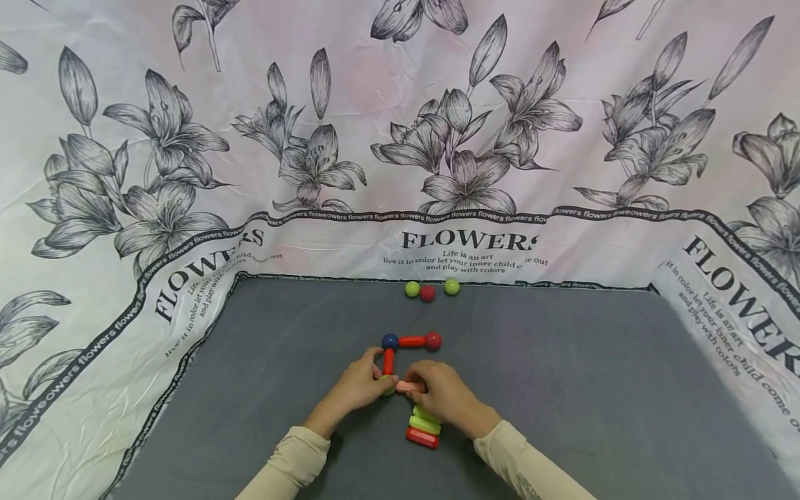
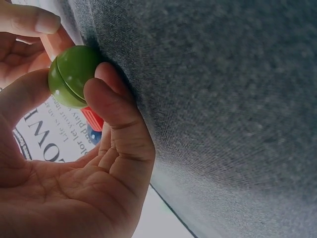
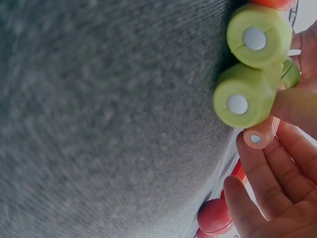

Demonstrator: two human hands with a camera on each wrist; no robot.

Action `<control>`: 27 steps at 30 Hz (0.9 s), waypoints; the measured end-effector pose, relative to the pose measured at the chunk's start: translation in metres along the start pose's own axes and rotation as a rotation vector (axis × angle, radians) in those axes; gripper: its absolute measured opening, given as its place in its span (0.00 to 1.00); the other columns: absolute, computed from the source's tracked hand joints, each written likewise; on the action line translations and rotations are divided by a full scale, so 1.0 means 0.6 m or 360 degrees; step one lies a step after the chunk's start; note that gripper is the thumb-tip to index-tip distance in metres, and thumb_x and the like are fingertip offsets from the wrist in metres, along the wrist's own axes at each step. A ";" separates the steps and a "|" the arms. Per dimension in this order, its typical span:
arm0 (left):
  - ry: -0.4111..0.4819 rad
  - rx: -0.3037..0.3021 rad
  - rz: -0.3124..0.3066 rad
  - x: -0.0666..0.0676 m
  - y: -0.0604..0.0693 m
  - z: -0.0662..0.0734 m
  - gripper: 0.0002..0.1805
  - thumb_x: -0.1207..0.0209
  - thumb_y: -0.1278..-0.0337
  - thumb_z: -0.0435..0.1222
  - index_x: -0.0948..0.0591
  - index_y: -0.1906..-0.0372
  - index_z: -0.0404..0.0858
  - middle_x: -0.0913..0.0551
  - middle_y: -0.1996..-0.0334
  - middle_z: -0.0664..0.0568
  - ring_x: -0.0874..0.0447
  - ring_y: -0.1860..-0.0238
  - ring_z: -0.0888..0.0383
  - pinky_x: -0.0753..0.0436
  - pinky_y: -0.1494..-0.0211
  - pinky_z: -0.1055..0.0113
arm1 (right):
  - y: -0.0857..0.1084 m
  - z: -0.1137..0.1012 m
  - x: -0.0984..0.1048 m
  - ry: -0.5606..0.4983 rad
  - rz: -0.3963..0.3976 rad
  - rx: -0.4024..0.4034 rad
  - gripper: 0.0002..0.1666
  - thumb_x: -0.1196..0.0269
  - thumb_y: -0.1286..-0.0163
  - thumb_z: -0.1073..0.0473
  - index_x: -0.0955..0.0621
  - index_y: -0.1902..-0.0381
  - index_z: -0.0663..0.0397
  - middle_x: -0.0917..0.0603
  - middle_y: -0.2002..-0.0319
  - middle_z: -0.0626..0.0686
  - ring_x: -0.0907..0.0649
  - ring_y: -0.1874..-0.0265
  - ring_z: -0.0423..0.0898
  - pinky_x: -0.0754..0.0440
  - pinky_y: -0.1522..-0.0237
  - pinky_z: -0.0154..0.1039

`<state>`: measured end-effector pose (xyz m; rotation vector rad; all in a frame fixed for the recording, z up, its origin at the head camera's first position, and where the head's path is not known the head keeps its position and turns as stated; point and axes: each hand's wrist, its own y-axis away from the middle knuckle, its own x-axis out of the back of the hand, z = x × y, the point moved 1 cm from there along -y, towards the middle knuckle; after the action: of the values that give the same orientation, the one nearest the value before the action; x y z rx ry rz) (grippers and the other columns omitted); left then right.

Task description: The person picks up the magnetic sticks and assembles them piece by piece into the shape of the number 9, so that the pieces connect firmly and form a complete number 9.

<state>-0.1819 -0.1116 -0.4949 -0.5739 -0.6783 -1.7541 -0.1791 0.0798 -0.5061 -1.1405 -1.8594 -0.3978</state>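
Note:
My left hand (image 1: 361, 383) pinches a green ball (image 2: 74, 77) between thumb and fingers. A red stick (image 1: 389, 362) runs from that ball to a blue ball (image 1: 390, 341), and a second red stick (image 1: 412, 342) joins the blue ball to a red ball (image 1: 433, 340). My right hand (image 1: 446, 394) pinches a pink-orange stick (image 1: 409, 386) beside the green ball; whether the two touch is unclear. Under the right hand, yellow-green sticks (image 1: 425, 424) lie beside a red stick (image 1: 422, 437); the right wrist view shows the round, metal-tipped ends of two yellow-green ones (image 3: 254, 38).
Two green balls (image 1: 412, 289) (image 1: 452, 286) and a red ball (image 1: 428, 293) lie near the back edge of the grey cloth surface (image 1: 562, 389). A flower-printed white cloth (image 1: 350, 243) hangs behind and along both sides.

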 end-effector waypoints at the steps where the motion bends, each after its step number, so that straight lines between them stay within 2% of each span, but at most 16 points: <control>1: 0.0004 0.0005 0.0000 0.000 0.000 0.001 0.38 0.34 0.41 0.44 0.32 0.31 0.29 0.19 0.71 0.50 0.26 0.74 0.60 0.28 0.69 0.67 | -0.001 0.000 0.000 0.0000 -0.0002 0.0002 0.06 0.28 0.38 0.61 0.15 0.64 0.50 0.18 0.70 0.44 0.27 0.74 0.34 0.28 0.70 0.30; 11: 0.0019 0.0002 -0.0033 0.002 0.002 0.002 0.37 0.35 0.41 0.43 0.33 0.32 0.28 0.20 0.72 0.50 0.26 0.75 0.59 0.28 0.70 0.67 | -0.004 0.003 0.002 0.0019 -0.0029 0.0023 0.05 0.29 0.36 0.59 0.15 0.64 0.49 0.16 0.69 0.44 0.26 0.73 0.34 0.27 0.68 0.31; 27: -0.0001 -0.0012 -0.0027 -0.001 -0.002 0.000 0.37 0.34 0.41 0.44 0.32 0.32 0.29 0.19 0.73 0.50 0.26 0.75 0.59 0.28 0.70 0.67 | -0.003 0.006 0.001 0.0012 -0.0031 0.0033 0.05 0.29 0.35 0.57 0.16 0.65 0.50 0.19 0.72 0.43 0.28 0.75 0.33 0.27 0.70 0.30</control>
<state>-0.1830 -0.1110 -0.4955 -0.5756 -0.6793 -1.7733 -0.1828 0.0814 -0.5074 -1.1065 -1.8655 -0.3926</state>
